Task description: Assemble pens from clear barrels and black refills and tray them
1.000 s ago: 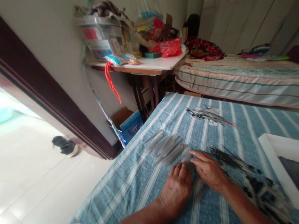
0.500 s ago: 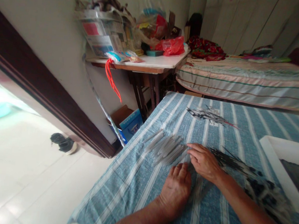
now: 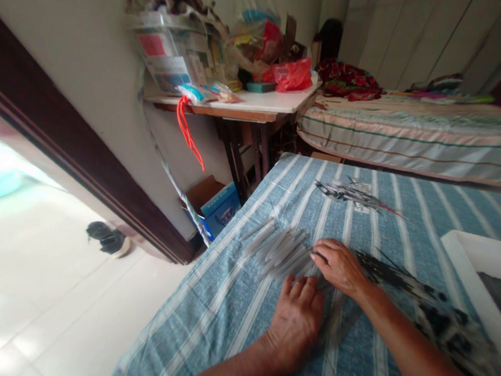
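Observation:
On the blue striped cloth [image 3: 207, 324] lies a pile of slim, translucent grey plastic pieces [image 3: 278, 249], blurred, their exact kind unclear. My left hand [image 3: 298, 318] rests palm down at the near edge of this pile, fingers bent together, their tips hidden from me. At the pile's right end is my right hand [image 3: 340, 266], its fingers curled in a pinch. A small dark patch shows between those fingers, but what they hold is too small to name. Right of that hand lies a bundle of thin black strands [image 3: 394, 274] with clear and black ends.
Farther back on the cloth is a smaller bundle of black strands [image 3: 350, 194]. A white tray [image 3: 464, 253] with dark contents stands at the right. Beyond are a cluttered side table [image 3: 258, 104], a bed [image 3: 391, 130] and a blue box [image 3: 222, 209] on the floor.
My right hand's fingers, stretched out before, are now curled in at the pile's right end. My left hand stays in nearly the same place. The view has shifted slightly.

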Tool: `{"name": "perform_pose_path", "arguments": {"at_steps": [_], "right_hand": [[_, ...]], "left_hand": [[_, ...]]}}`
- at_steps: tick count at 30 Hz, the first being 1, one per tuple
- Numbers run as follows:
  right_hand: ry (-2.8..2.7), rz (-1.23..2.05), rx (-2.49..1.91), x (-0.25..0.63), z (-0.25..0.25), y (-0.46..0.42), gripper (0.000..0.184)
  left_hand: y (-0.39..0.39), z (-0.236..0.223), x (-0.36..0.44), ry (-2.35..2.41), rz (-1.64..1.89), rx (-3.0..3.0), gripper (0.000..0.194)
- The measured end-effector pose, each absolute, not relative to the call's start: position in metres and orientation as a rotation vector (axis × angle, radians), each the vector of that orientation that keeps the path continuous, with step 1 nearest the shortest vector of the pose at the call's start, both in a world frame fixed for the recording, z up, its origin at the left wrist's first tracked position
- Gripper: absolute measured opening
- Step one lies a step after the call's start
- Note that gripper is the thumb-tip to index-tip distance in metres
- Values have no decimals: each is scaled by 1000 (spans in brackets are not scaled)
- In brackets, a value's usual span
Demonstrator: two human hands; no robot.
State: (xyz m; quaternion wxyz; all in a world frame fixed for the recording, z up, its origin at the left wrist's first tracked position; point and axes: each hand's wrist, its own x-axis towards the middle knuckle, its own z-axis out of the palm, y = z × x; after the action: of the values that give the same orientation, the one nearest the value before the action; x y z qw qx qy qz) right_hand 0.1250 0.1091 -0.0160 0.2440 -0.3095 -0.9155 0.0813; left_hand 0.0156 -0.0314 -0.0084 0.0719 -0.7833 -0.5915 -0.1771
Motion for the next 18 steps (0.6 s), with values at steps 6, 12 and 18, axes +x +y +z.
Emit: {"name": "perform_pose_path", "arguments": {"at_steps": [6,12,18], "right_hand": [[-2546,230,-754,127,-13,109,23],[-2536,175,-665,130,-15,112,20],[-2607,273,-513,129,-12,123,20]], "left_hand": [[-29,-11,11,-1852,-623,-2348,27],[-26,-10,9,-1876,-624,-2362,26],[-26,-7,9,-1867,-572,-2377,24]]}}
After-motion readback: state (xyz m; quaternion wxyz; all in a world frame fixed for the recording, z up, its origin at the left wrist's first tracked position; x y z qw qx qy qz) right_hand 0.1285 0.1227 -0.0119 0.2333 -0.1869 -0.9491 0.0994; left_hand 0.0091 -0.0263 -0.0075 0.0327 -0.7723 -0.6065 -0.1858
